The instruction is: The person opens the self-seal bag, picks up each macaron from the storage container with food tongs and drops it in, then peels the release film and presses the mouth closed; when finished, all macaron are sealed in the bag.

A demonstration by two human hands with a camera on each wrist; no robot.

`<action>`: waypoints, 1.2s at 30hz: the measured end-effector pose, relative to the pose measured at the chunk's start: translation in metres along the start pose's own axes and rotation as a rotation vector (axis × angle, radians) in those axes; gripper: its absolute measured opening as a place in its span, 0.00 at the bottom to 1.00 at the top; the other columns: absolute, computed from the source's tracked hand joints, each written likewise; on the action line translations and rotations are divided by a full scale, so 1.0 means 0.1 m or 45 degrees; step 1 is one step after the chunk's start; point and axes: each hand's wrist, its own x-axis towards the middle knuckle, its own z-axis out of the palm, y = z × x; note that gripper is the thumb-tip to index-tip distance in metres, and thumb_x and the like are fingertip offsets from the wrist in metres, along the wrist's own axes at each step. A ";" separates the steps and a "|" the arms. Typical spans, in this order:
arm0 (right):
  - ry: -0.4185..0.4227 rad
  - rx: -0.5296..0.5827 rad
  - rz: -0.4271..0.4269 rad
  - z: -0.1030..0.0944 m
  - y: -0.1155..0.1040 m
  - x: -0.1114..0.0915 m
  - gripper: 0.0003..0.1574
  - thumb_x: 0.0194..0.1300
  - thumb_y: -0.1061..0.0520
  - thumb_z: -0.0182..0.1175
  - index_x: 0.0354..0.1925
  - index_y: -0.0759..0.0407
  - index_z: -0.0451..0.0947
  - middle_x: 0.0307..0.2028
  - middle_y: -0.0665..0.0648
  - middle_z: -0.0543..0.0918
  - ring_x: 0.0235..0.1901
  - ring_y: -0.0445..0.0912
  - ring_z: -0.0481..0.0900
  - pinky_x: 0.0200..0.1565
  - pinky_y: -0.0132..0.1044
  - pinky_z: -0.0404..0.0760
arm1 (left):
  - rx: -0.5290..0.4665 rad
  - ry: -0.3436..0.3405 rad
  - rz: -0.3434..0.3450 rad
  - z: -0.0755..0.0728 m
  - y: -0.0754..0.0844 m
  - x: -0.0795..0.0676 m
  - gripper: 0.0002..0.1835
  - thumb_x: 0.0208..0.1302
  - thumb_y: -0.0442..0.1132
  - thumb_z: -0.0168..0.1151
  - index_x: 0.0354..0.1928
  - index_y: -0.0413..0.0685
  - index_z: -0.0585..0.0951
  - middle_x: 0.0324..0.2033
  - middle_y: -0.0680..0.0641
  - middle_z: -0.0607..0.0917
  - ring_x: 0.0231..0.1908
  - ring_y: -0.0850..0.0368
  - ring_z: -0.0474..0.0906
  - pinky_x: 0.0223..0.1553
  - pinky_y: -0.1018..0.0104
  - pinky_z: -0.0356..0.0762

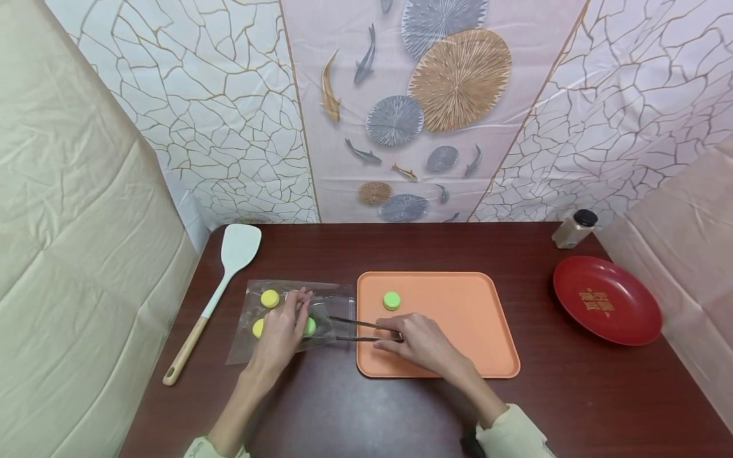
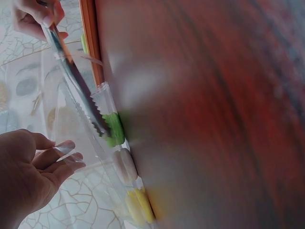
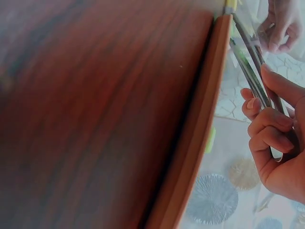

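A clear plastic bag (image 1: 243, 350) lies flat on the left with several macarons inside. Two yellow macarons (image 1: 270, 298), a green macaron (image 1: 310, 327) and a pale macaron (image 2: 125, 165) show through it. My left hand (image 1: 280, 331) pinches the bag's upper film and lifts it. Metal tongs (image 1: 366, 324) are gripped by my right hand (image 1: 420, 340), their arms spread. Their serrated tips (image 2: 101, 125) reach into the bag's mouth, right at the green macaron. Another green macaron (image 1: 392, 300) sits on the orange tray (image 1: 469, 318), beyond my right hand.
A white spatula (image 1: 237, 248) with a wooden handle lies at the left. To the right is a red plate (image 1: 607, 299), with a black-capped jar (image 1: 574, 229) behind it. Patterned cloth (image 1: 395, 178) walls in the back of the dark wooden table (image 1: 343, 420).
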 end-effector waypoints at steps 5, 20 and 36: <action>0.011 0.026 0.097 -0.12 0.04 -0.11 0.11 0.70 0.50 0.77 0.47 0.51 0.91 0.22 0.40 0.77 0.22 0.31 0.66 0.25 0.28 0.67 | 0.001 0.004 -0.003 0.00 0.01 0.00 0.06 0.74 0.22 0.65 0.47 0.28 0.78 0.45 0.27 0.92 0.40 0.34 0.93 0.31 0.53 0.90; 0.251 0.027 0.326 -0.54 0.49 -0.69 0.23 0.69 0.51 0.78 0.58 0.59 0.91 0.24 0.40 0.78 0.25 0.33 0.67 0.27 0.31 0.68 | 0.010 0.000 -0.011 0.01 0.01 0.00 0.05 0.74 0.21 0.65 0.46 0.29 0.78 0.42 0.28 0.92 0.30 0.41 0.93 0.22 0.62 0.83; 0.134 -0.064 0.487 -0.58 0.71 -0.87 0.21 0.68 0.50 0.78 0.55 0.56 0.92 0.25 0.43 0.80 0.29 0.42 0.73 0.33 0.40 0.71 | 0.027 -0.011 -0.024 0.02 0.04 0.01 0.05 0.74 0.22 0.65 0.46 0.31 0.78 0.40 0.28 0.92 0.25 0.46 0.91 0.19 0.64 0.78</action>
